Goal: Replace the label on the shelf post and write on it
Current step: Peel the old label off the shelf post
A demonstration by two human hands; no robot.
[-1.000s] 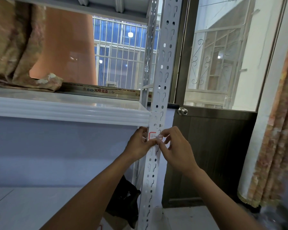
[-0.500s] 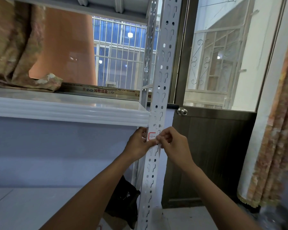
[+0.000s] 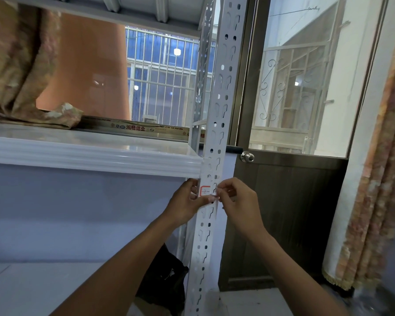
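A small white label with a red border (image 3: pixel 206 190) is stuck on the white perforated shelf post (image 3: pixel 221 92), just below the shelf board. My left hand (image 3: pixel 187 202) wraps the post from the left, its thumb pressed under the label. My right hand (image 3: pixel 240 204) is at the label's right edge, thumb and forefinger pinched on that edge. The label's right part is hidden behind my fingertips.
A white shelf board (image 3: pixel 89 153) runs left from the post, carrying folded fabric (image 3: pixel 21 71) and a long printed box (image 3: pixel 135 128). A brown door with a knob (image 3: pixel 248 156) stands right behind the post. A curtain (image 3: pixel 379 179) hangs at right. A black bag (image 3: pixel 162 286) lies below.
My right hand has shifted slightly up and left, closing its pinch on the label's right edge. My left hand keeps its hold on the post.
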